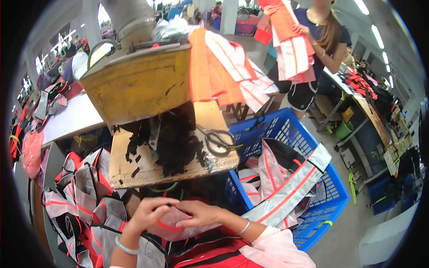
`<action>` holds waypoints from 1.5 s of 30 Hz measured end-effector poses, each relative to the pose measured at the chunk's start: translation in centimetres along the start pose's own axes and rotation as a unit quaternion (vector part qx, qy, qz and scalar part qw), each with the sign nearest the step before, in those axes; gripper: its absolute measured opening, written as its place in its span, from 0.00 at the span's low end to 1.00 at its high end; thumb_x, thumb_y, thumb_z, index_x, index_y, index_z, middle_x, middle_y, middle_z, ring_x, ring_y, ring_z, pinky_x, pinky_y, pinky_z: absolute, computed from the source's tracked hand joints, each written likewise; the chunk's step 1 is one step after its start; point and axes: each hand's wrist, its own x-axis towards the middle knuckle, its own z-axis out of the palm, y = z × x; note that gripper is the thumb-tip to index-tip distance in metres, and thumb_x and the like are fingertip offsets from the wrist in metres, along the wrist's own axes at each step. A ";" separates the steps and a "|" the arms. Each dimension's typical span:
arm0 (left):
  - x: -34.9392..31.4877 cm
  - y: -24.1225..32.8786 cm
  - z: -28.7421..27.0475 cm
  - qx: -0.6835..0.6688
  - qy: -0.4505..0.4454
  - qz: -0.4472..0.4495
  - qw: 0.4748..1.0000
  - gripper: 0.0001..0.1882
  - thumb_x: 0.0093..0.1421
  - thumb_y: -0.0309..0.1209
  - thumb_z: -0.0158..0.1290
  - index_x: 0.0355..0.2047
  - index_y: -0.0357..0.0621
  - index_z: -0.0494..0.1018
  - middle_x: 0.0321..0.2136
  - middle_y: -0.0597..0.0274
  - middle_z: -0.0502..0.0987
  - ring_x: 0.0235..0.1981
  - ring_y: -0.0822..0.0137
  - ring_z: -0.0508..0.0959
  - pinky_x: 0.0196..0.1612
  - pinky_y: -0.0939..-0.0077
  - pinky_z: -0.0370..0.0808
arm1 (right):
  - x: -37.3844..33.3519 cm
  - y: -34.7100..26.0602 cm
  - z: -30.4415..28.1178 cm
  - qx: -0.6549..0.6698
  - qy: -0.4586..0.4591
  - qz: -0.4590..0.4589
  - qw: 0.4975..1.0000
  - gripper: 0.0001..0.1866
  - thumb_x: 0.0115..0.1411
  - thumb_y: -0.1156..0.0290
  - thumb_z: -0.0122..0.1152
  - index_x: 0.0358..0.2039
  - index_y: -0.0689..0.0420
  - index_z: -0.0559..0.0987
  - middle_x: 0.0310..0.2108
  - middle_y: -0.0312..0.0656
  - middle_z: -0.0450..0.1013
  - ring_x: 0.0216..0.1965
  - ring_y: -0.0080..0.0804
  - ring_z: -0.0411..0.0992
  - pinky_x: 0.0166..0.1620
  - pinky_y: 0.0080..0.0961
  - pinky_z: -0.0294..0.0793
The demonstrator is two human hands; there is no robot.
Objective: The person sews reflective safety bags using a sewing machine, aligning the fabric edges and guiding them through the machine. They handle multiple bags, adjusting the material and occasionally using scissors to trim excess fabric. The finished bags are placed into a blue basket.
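My left hand (152, 213) and my right hand (199, 214) meet in front of my body. Between them they grip a pale pinkish fabric piece (166, 224) crossed by a red stripe. The fingertips of both hands press together at its upper edge, and part of it is hidden beneath them. Just beyond them is a cardboard-covered work surface (123, 154), strewn with black scraps (172, 149) below a yellow machine (138, 87). Dark-handled scissors (219, 143) lie at its right side.
A blue plastic crate (342, 196) at my right holds grey fabric pieces with red stripes (290, 185). Similar sewn pieces (85, 201) heap at my left. Orange and white fabric strips (219, 67) hang beside the machine. A person (319, 38) stands beyond the crate holding orange pieces.
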 end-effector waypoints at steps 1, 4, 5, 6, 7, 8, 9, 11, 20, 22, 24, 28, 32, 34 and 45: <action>-0.5 0.1 0.8 -0.011 0.026 0.023 0.999 0.12 0.59 0.26 0.52 0.41 0.35 0.78 0.35 0.55 0.81 0.37 0.69 0.80 0.42 0.78 0.74 | -0.6 0.1 0.6 -0.008 0.019 -0.006 1.000 0.28 0.55 0.50 0.63 0.47 0.61 0.74 0.33 0.51 0.73 0.35 0.47 0.73 0.38 0.36 0.70; -1.7 -0.1 2.3 -0.035 0.055 0.072 0.995 0.09 0.58 0.26 0.53 0.37 0.35 0.79 0.32 0.55 0.81 0.34 0.68 0.80 0.38 0.77 0.74 | -2.2 -0.9 1.6 0.046 0.049 -0.014 0.998 0.17 0.58 0.56 0.61 0.38 0.57 0.78 0.25 0.49 0.72 0.28 0.46 0.73 0.35 0.34 0.70; -2.2 -0.1 2.6 -0.016 0.046 0.076 0.996 0.09 0.58 0.26 0.54 0.37 0.35 0.79 0.30 0.55 0.81 0.32 0.68 0.79 0.36 0.77 0.73 | -2.7 -1.7 1.7 0.029 0.033 0.007 0.999 0.15 0.58 0.58 0.61 0.37 0.56 0.78 0.25 0.47 0.73 0.27 0.45 0.73 0.34 0.33 0.70; -2.6 0.0 2.9 0.002 0.036 0.079 0.996 0.08 0.57 0.25 0.54 0.36 0.36 0.79 0.28 0.56 0.80 0.30 0.68 0.79 0.33 0.77 0.73 | -3.2 -1.5 2.1 0.030 0.033 0.006 0.999 0.14 0.58 0.58 0.61 0.37 0.56 0.78 0.25 0.47 0.73 0.28 0.44 0.73 0.34 0.33 0.70; -2.7 -0.1 3.4 0.013 0.046 0.117 0.992 0.09 0.55 0.22 0.55 0.37 0.39 0.80 0.26 0.57 0.80 0.25 0.68 0.78 0.28 0.78 0.72 | -3.8 -1.1 2.6 0.031 0.032 0.006 0.999 0.14 0.58 0.59 0.61 0.37 0.55 0.78 0.26 0.47 0.73 0.28 0.44 0.73 0.34 0.33 0.70; -2.9 0.3 4.0 0.011 0.052 0.135 0.989 0.09 0.55 0.22 0.56 0.37 0.40 0.80 0.23 0.58 0.79 0.23 0.68 0.77 0.27 0.78 0.71 | -4.1 -1.0 2.9 0.035 0.031 0.006 0.999 0.14 0.58 0.59 0.61 0.38 0.55 0.78 0.26 0.47 0.73 0.28 0.44 0.73 0.34 0.33 0.70; -3.2 0.4 4.3 0.024 0.039 0.131 0.990 0.09 0.55 0.21 0.56 0.37 0.40 0.80 0.22 0.59 0.78 0.23 0.69 0.77 0.27 0.78 0.71 | -4.8 -1.5 2.8 0.015 0.040 0.004 0.999 0.13 0.59 0.59 0.59 0.38 0.54 0.79 0.26 0.46 0.73 0.28 0.44 0.73 0.33 0.33 0.70; -3.4 -0.3 5.0 0.042 0.013 0.154 0.987 0.12 0.53 0.23 0.58 0.40 0.40 0.79 0.20 0.60 0.76 0.20 0.70 0.75 0.25 0.79 0.70 | -6.0 -2.6 2.7 -0.013 0.045 0.009 0.999 0.13 0.59 0.60 0.59 0.37 0.57 0.78 0.28 0.47 0.74 0.31 0.43 0.73 0.34 0.34 0.70; -7.8 -4.8 7.5 -0.078 0.069 -0.017 0.994 0.09 0.55 0.26 0.60 0.36 0.36 0.75 0.29 0.64 0.74 0.30 0.75 0.73 0.34 0.81 0.69 | -10.3 -3.4 2.0 -0.027 0.108 0.093 0.989 0.17 0.61 0.56 0.57 0.32 0.59 0.79 0.26 0.49 0.73 0.30 0.45 0.73 0.33 0.34 0.70; -8.3 -4.5 9.1 -0.207 0.069 -0.036 0.975 0.07 0.58 0.26 0.58 0.35 0.36 0.74 0.29 0.67 0.74 0.31 0.78 0.72 0.34 0.82 0.69 | -11.0 -3.0 1.9 -0.013 0.073 0.107 0.991 0.16 0.61 0.57 0.57 0.36 0.59 0.78 0.28 0.47 0.74 0.31 0.37 0.74 0.33 0.32 0.70; -8.7 -5.1 10.5 -0.206 0.072 -0.033 0.975 0.07 0.58 0.26 0.58 0.34 0.37 0.74 0.29 0.69 0.73 0.30 0.80 0.69 0.32 0.84 0.68 | -11.7 -2.4 0.5 0.057 0.026 0.098 0.993 0.16 0.61 0.59 0.58 0.42 0.58 0.78 0.30 0.45 0.76 0.33 0.31 0.75 0.34 0.30 0.72; -9.3 -4.9 12.3 -0.163 0.055 -0.064 0.983 0.08 0.56 0.29 0.61 0.32 0.39 0.75 0.23 0.73 0.72 0.25 0.82 0.67 0.27 0.84 0.64 | -9.2 -1.3 -11.4 -0.016 0.189 0.085 0.978 0.27 0.61 0.75 0.53 0.62 0.55 0.63 0.33 0.43 0.77 0.32 0.27 0.77 0.37 0.26 0.78; -8.5 -4.4 13.3 -0.158 0.036 -0.067 0.985 0.09 0.56 0.29 0.62 0.32 0.38 0.76 0.21 0.74 0.70 0.23 0.82 0.66 0.25 0.84 0.63 | 1.3 -0.7 -26.3 -0.291 0.310 0.112 0.898 0.29 0.65 0.71 0.43 0.66 0.55 0.54 0.24 0.44 0.76 0.21 0.30 0.74 0.25 0.28 0.74; -8.0 -4.7 13.6 -0.127 0.021 -0.069 0.989 0.09 0.55 0.29 0.62 0.32 0.38 0.76 0.20 0.72 0.71 0.22 0.82 0.67 0.24 0.83 0.63 | 6.0 -1.6 -32.1 -0.297 0.291 0.196 0.888 0.30 0.63 0.72 0.42 0.67 0.54 0.53 0.25 0.47 0.77 0.21 0.34 0.75 0.25 0.31 0.75; -9.4 -5.5 13.4 -0.139 0.083 -0.090 0.983 0.08 0.55 0.29 0.63 0.29 0.39 0.75 0.18 0.73 0.69 0.21 0.82 0.67 0.23 0.83 0.63 | 2.7 -1.8 -24.7 -0.144 0.288 0.135 0.937 0.13 0.59 0.67 0.51 0.33 0.62 0.79 0.27 0.46 0.77 0.27 0.33 0.76 0.31 0.29 0.73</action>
